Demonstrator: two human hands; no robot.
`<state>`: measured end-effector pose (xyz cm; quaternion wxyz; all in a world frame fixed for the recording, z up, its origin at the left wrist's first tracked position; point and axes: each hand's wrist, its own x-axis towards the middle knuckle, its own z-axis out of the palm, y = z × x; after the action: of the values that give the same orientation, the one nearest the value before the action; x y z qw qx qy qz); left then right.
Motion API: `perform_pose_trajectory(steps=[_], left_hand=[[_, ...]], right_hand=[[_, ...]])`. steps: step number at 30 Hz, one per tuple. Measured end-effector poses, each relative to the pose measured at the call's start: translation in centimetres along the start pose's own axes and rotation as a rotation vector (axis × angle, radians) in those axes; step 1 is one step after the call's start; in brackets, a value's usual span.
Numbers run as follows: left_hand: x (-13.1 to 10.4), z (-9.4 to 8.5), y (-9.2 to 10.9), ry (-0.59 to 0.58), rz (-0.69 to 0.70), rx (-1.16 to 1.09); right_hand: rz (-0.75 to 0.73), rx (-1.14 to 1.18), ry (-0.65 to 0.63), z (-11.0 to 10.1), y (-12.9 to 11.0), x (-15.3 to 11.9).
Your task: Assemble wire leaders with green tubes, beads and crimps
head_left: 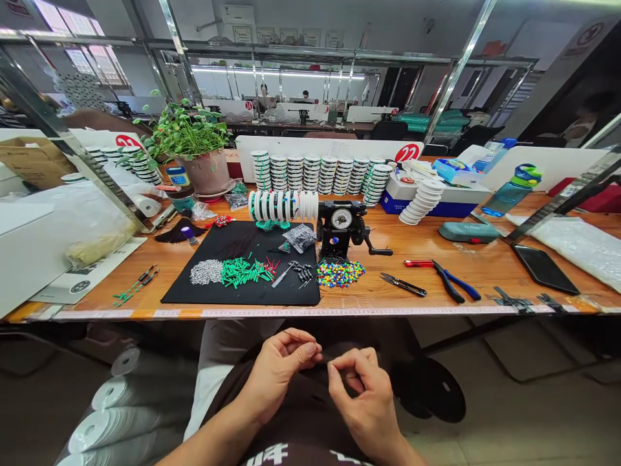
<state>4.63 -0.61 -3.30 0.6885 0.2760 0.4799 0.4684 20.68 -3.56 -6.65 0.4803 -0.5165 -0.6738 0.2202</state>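
My left hand (286, 362) and my right hand (361, 388) are held over my lap, below the table's front edge, a small gap between them. Both are closed in a pinch, thumb against fingers; what they hold is too small and dark to make out. Beyond them a black mat (194, 243) bears grey beads (206, 272), green tubes (245, 273), a few red pieces and a small plastic bag (299, 238). Multicoloured beads (341, 274) lie at its right edge. Behind stands a black winding machine (339, 226) with white spools (284, 206) on its shaft.
Snips (403, 285), pliers (453, 283) and a phone (546, 268) lie on the table's right side. Further back are a teal case (468, 232), a bottle (512, 191), stacked spools (310, 175) and a potted plant (206, 171). Metal posts rise at both sides.
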Motion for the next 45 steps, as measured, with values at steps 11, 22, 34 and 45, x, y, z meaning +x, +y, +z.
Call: perform_pose_trajectory(steps=[11,22,34,45], left_hand=[[-0.07,0.04,0.04,-0.021,0.077,0.083],[-0.12,0.02,0.23,-0.017,0.148,0.179],[-0.28,0.09,0.01,-0.021,0.205,0.219],[-0.58,0.25,-0.11,0.004,0.309,0.312]], right_hand=[[0.046,0.016,-0.031,0.09,0.15,-0.05],[0.073,0.038,-0.045,0.11,0.18,-0.26],[0.042,0.003,-0.032,0.39,0.34,-0.08],[0.051,-0.011,-0.04,0.56,0.55,0.01]])
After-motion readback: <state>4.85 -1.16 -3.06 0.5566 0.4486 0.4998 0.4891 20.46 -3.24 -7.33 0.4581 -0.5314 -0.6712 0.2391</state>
